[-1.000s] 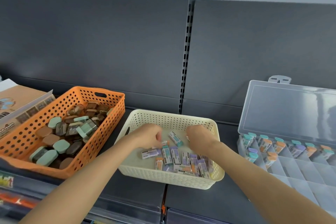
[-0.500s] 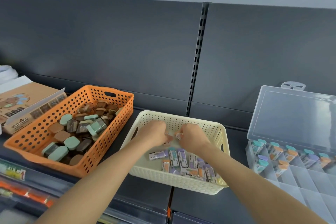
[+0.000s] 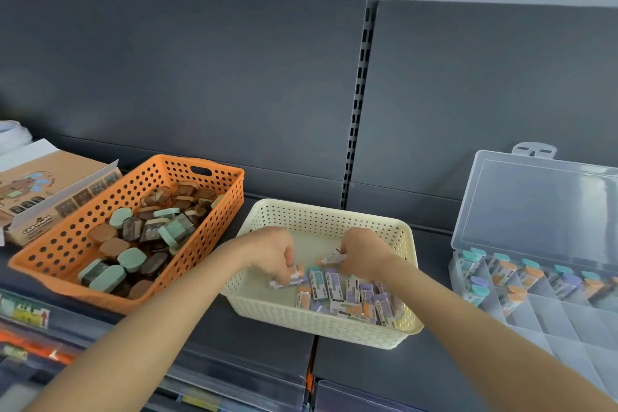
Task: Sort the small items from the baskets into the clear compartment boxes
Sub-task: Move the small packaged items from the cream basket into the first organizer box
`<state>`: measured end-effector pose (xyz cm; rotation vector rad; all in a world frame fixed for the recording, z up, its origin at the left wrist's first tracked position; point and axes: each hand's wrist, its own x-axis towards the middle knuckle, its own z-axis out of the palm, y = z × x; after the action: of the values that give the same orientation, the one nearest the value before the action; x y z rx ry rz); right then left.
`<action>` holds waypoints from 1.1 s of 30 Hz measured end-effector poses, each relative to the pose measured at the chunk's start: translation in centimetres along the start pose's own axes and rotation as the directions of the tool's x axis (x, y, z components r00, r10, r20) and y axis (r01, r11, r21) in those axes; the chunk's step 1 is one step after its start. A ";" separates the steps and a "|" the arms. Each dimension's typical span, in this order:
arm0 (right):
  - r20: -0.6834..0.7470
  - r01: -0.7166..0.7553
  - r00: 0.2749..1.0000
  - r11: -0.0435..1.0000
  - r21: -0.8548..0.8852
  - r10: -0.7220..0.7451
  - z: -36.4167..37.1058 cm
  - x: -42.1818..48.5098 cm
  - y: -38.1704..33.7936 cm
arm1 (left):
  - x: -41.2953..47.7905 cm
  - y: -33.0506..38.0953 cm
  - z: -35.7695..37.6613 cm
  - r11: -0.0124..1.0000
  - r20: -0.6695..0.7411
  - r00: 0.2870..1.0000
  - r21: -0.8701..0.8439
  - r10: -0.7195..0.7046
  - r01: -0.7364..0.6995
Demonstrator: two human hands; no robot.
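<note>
Both hands are inside the cream basket (image 3: 321, 214) on the dark shelf. My left hand (image 3: 272, 251) has its fingers curled down and pinches small erasers (image 3: 296, 273) at the basket's left side. My right hand (image 3: 363, 252) pinches one small eraser with an orange end (image 3: 331, 258). Several more wrapped erasers (image 3: 347, 298), purple, teal and orange, lie in the basket's near right part. The clear compartment box (image 3: 568, 321) stands open at the right, with several erasers in its back compartments.
An orange basket (image 3: 214, 207) full of brown and green oval sharpeners sits to the left. Further left is a brown printed carton (image 3: 40, 191). The clear box's lid (image 3: 535, 207) leans up against the dark back panel. Clear-fronted bins run below the shelf edge.
The view shifted slightly. My hands came together at the basket's middle, then drew apart; the left one dropped onto erasers at the left, and the right one now holds an orange-ended eraser.
</note>
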<state>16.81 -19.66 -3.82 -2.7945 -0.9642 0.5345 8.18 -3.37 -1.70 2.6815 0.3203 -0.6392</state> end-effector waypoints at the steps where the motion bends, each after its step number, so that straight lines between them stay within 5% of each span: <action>1: 0.011 0.004 1.000 1.000 0.001 -0.004 0.0 0.0 0.1 | -0.2 -0.1 0.4 1.000 0.028 1.000 0.022 -0.004 0.004; 18: -0.065 -0.095 0.993 0.989 0.113 0.103 0.5 -0.3 -0.3 | -0.6 -0.5 2.2 0.999 -0.060 0.998 -0.039 0.019 -0.022; 33: 0.011 -0.037 0.999 0.992 0.119 0.036 0.0 -1.2 -0.6 | -1.1 0.2 2.7 0.952 -0.408 0.911 -0.256 0.049 -0.166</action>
<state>15.61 -19.89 -3.33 -2.7106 -0.8547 0.5892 6.25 -4.75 -3.38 2.5046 0.3357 0.0007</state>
